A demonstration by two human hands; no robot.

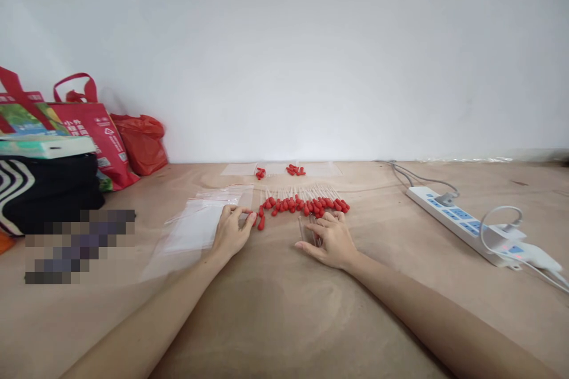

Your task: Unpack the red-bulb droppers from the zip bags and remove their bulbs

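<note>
A row of several small droppers with red rubber bulbs point(306, 204) lies across the wooden table point(275, 308). My left hand point(232, 232) rests with fingers curled on the edge of a pile of clear plastic bags point(195, 228), its fingertips close to one loose red-bulb dropper point(261, 222). My right hand point(331, 240) lies palm down over a few clear glass tubes point(309, 230) just in front of the row, fingers bent onto them. A few more red bulbs point(293, 170) lie farther back on flat clear bags.
A white power strip point(462, 224) with plugged cables runs along the right. At the left stand red shopping bags point(100, 130), a red plastic bag point(142, 141) and a black striped bag point(40, 189). A white wall rises behind.
</note>
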